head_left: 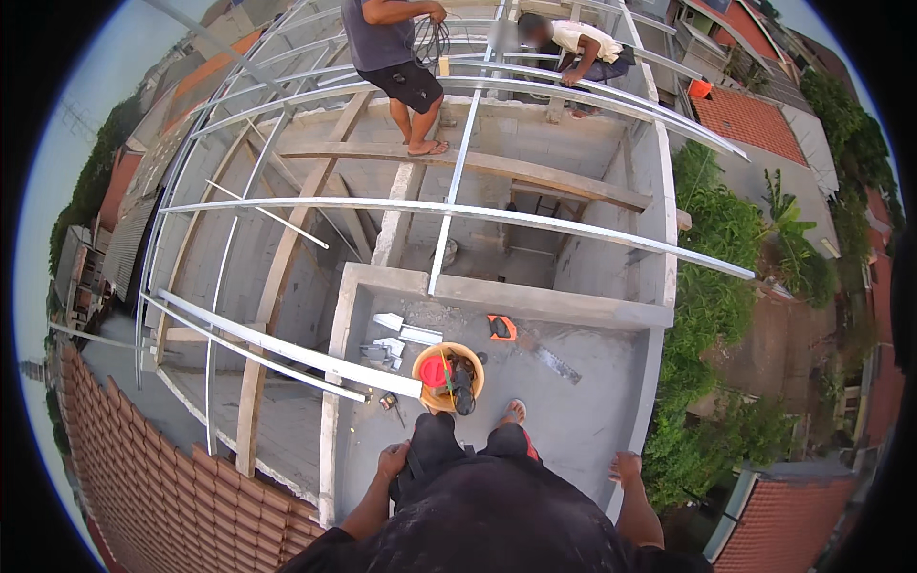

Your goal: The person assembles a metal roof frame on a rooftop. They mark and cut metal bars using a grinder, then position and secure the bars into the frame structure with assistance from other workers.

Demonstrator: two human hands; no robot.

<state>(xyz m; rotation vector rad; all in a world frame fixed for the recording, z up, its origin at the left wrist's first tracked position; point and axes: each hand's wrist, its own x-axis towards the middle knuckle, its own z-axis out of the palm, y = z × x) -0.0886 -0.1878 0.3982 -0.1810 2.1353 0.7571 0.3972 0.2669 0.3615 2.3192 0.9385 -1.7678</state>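
You stand on a concrete roof slab (pixel 573 382), looking down past your dark trousers. At far left a red tiled roof (pixel 143 477) slopes away below. Just right of it, long grey metal roof rails (pixel 277 349) lie across the open concrete shell. Your left hand (pixel 392 460) hangs at your left thigh, fingers loosely curled, its grip holding nothing that shows. Ahead of your feet sits an orange bucket (pixel 447 377) with a red object and dark tools inside; small metal brackets (pixel 392 339) lie just left of it, and an orange tool (pixel 501 328) lies just right. Your right hand (pixel 626 468) hangs by your right hip, fingers slack, grip holding nothing. You appear to be standing between steps, hands idle; the bucket is the nearest thing to reach. Far off, two people work on the rails, one holding a wire coil (pixel 432 40). Green bushes (pixel 716 286) fill the right.
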